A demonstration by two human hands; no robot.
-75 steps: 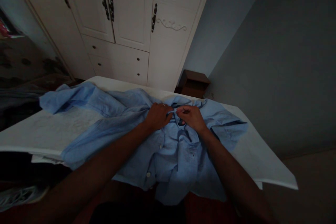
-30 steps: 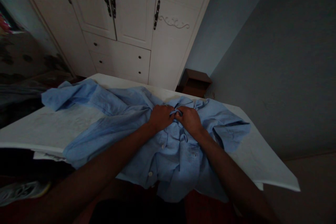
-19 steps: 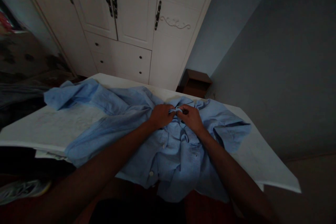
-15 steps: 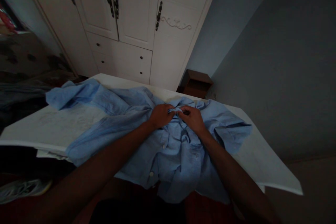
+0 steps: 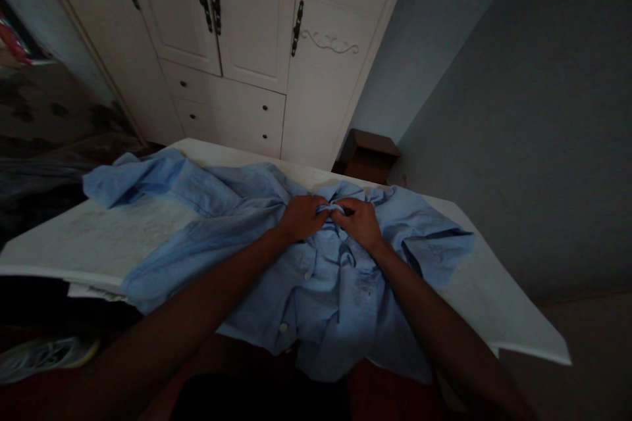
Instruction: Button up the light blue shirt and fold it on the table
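Evidently, in the head view, both hands have drawn closer together on the blue shirt [image 5: 326, 302], which lies rumpled across the white table [image 5: 138, 227] with its lower edge hanging over the near side. The left hand [image 5: 303, 217] and right hand [image 5: 359, 222] meet near the shirt's far edge, each with thumb and fingers pinched on a narrow fold of cloth [image 5: 330, 208] that runs between them; exactly what lies under the fingertips is hidden. Two and a half seconds ago the hands stood slightly apart and a dark gap in the cloth showed below the right hand; now that gap is mostly closed and the fingertips nearly touch. That suggests fine two-handed handling of this one spot, with the rest of the garment left alone. Against the picture from half a second ago, little differs beyond a slight shift of the whole view. The sleeve [image 5: 148, 177] on the left has stayed spread, and the lower button [image 5: 283, 327] sits free on the front, well apart from the hands.
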